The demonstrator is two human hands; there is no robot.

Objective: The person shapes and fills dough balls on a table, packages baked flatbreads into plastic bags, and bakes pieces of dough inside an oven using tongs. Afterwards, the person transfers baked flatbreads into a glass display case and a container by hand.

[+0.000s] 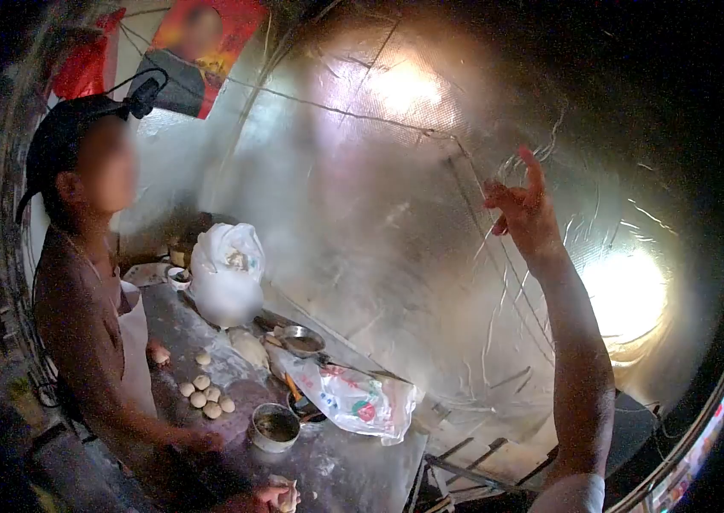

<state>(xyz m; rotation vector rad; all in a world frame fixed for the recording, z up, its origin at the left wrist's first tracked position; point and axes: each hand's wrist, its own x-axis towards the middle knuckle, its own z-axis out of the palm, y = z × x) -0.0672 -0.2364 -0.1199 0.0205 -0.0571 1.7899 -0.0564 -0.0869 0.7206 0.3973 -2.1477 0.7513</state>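
My right hand point(523, 209) is raised high in front of the foil-lined wall. Its index finger points up, the other fingers are partly bent and apart, and it holds nothing. Low at the frame's bottom edge, my left hand point(272, 497) is closed around a small pale piece of dough point(290, 494), partly cut off by the edge. Just above it on the table stands a metal bowl point(276, 427) with dark contents. Several dough balls point(206, 398) lie in a cluster to the upper left of that bowl.
A co-worker point(93, 316) in a cap and apron stands at the left, hands by the table point(336, 474). A white plastic bag point(227, 274), a larger dough lump point(248, 349), a metal pan point(300, 341) and a printed plastic bag point(362, 400) line the wall side. A bright lamp glow point(627, 295) shines right.
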